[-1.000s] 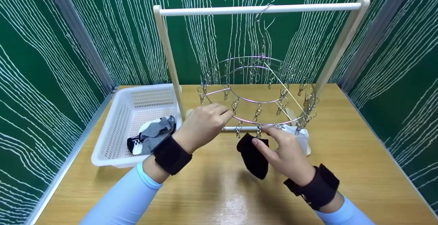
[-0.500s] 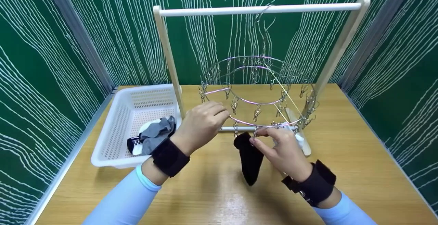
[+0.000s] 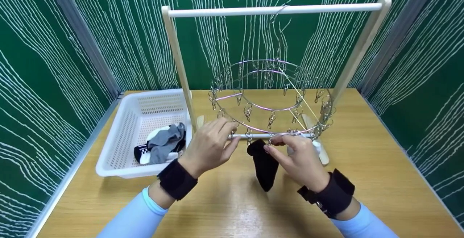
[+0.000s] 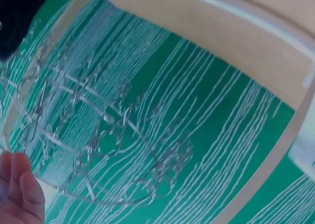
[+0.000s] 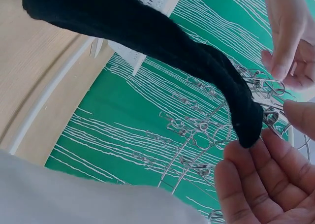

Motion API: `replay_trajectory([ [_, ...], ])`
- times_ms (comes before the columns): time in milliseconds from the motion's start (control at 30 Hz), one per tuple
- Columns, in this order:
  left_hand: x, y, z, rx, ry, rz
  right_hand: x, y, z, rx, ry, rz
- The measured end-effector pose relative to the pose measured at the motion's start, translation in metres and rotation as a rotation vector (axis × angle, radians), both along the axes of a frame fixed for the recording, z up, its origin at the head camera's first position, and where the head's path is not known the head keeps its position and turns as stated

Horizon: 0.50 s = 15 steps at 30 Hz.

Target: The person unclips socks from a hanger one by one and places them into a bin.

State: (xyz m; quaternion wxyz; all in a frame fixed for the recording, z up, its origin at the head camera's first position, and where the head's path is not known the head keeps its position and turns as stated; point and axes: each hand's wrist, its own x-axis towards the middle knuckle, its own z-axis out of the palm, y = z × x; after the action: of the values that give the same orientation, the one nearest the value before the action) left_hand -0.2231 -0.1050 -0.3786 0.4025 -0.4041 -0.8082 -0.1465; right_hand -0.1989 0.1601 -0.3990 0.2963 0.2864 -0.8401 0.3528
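Observation:
A black sock point(image 3: 265, 167) hangs at the front of a round wire sock hanger point(image 3: 253, 125). My right hand point(image 3: 302, 158) pinches a metal clip point(image 5: 271, 117) by the sock's upper edge, thumb and fingertips on either side of it. Left of the sock, my left hand point(image 3: 210, 145) is at the front-left rim of the hanger, its thumb apart from the fingers. In the left wrist view, the left fingers point(image 4: 22, 184) appear below the hanger's clips. Whether they touch a clip cannot be told.
A white basket point(image 3: 112, 140) at left holds grey, white and black socks point(image 3: 165, 143). The hanger hooks onto a wooden rack's white top bar point(image 3: 235, 11). A white cloth piece point(image 3: 316, 147) shows behind my right hand. Green walls enclose the wooden table point(image 3: 380, 165).
The left thumb has parted from the fingers, and that hand has dropped slightly. My right hand has shifted a little left onto the clip. The sock has swung left and now hangs longer.

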Motion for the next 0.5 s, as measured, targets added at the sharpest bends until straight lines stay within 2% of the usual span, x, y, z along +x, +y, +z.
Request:
replay_trajectory([
  [267, 0.002, 0.004, -0.029, -0.060, -0.126, -0.015, -0.001, 0.000, 0.001, 0.005, 0.022, 0.007],
  [400, -0.001, 0.009, -0.036, -0.108, -0.280, -0.036, -0.001, 0.000, 0.002, -0.008, 0.032, 0.024],
  [500, -0.005, 0.012, -0.037, -0.159, -0.412, -0.056, 0.000, 0.000, 0.003, -0.021, 0.035, 0.041],
])
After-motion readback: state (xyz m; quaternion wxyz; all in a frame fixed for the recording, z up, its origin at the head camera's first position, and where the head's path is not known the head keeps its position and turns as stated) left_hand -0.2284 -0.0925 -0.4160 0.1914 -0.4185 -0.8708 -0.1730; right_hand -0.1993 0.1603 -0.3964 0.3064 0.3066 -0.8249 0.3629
